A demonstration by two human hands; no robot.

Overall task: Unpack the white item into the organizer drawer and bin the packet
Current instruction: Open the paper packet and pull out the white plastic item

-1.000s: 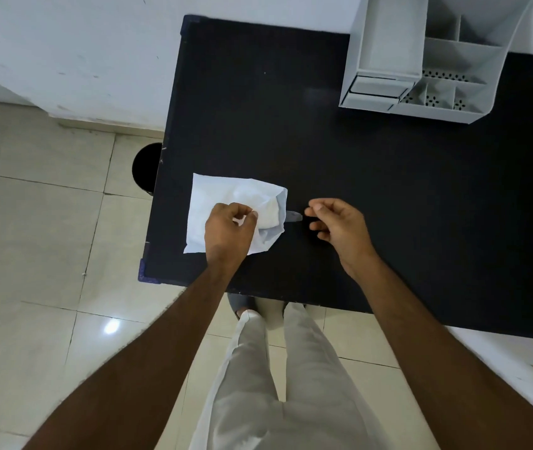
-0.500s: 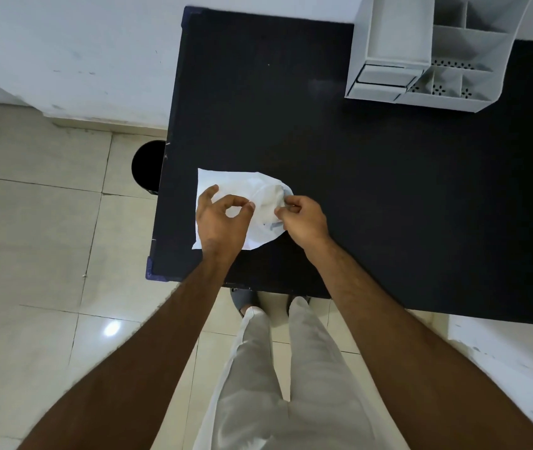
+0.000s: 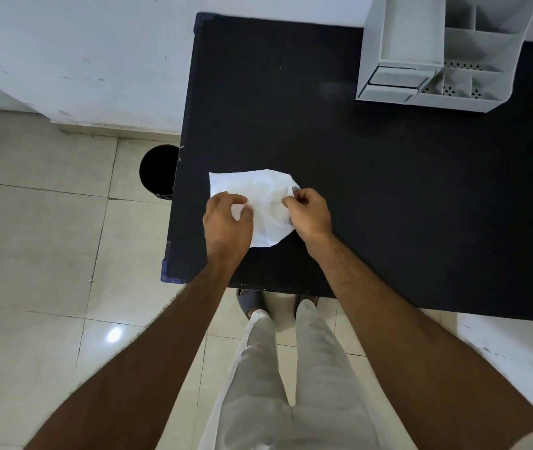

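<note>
White packet [image 3: 260, 203] near black table's [image 3: 372, 190] left edge, apparently pinched in both hands' [image 3: 226, 222] [image 3: 310, 214] grip

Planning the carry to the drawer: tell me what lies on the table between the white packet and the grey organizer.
Nothing: the head view shows only bare black table between the white packet and the grey organizer.
</note>
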